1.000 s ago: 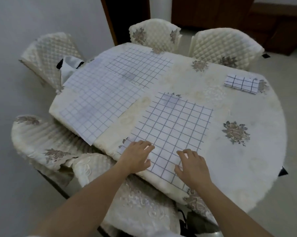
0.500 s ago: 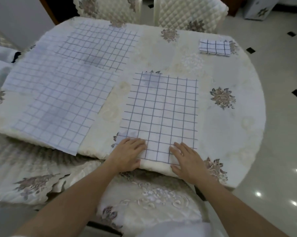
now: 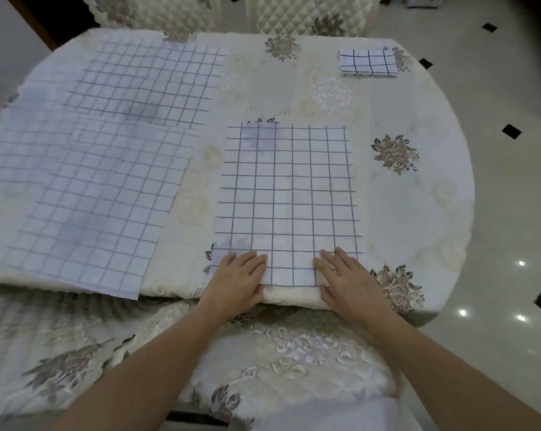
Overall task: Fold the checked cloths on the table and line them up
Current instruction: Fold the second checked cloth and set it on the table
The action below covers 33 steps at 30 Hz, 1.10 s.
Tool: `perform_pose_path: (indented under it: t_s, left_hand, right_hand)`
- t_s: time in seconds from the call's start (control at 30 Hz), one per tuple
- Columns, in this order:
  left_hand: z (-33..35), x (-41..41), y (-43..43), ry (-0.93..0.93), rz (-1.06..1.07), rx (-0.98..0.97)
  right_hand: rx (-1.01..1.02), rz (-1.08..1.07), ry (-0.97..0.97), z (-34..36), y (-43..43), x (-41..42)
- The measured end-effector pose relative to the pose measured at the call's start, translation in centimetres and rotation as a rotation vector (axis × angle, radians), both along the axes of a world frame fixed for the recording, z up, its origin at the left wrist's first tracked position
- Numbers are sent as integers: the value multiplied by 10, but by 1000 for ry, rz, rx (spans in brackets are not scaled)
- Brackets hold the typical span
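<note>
Mid-fold on cloth two, by my read. The working cloth (image 3: 287,197) lies flat at the near centre of the counter (image 3: 418,213), long side running away from me, near edge right at the counter's lip. Left grip (image 3: 236,281) and right grip (image 3: 345,281) both lie flat on its near corners, fingers straight, pressing down and pinching nothing.

- One folded cloth (image 3: 368,62) sits far right, well apart: that's the start of the line.
- Two spread cloths wait on the left, the near-left cloth (image 3: 85,206) partly over the far-left cloth (image 3: 144,79).
- The working cloth's grid reads darker than theirs, so it may already be doubled once. Can't confirm from here.

The step looks like squaring and flattening before the next fold. Next move: pinch both near corners, lift, carry the near edge over to meet the far edge, then press the crease. Keep the corners matched, since the fabric is thin and would skew easily.
</note>
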<state>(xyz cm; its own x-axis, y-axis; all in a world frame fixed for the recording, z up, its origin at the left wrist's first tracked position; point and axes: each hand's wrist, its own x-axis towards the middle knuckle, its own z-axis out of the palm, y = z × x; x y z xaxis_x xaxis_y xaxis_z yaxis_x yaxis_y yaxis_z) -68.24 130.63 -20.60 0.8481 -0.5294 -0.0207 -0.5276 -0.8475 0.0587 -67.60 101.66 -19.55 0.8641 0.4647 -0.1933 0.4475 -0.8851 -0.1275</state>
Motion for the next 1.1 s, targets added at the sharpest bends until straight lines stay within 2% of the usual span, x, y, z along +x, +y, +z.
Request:
perform_pose_path:
  t_s: [0.23,0.4,0.57,0.77,0.93,1.1]
  left_hand:
    - [0,3,0,-36,-3,-45]
    - [2,9,1,-46,-14,-158]
    - [5,12,3,31,10,-245]
    - [10,14,12,88,-4,-321]
    - [13,17,25,124,2,-312]
    - [36,8,26,277,86,-341]
  right_hand:
    - [40,-46,17,-1,1,-5]
    - [57,-110,34,-3,3,-8]
    - [69,-137,45,-6,6,-9]
    - [111,-158,-32,-4,-2,-3]
    - [189,-81,-100,-4,-22,-1]
    - [211,-19,-26,15,-34,-7]
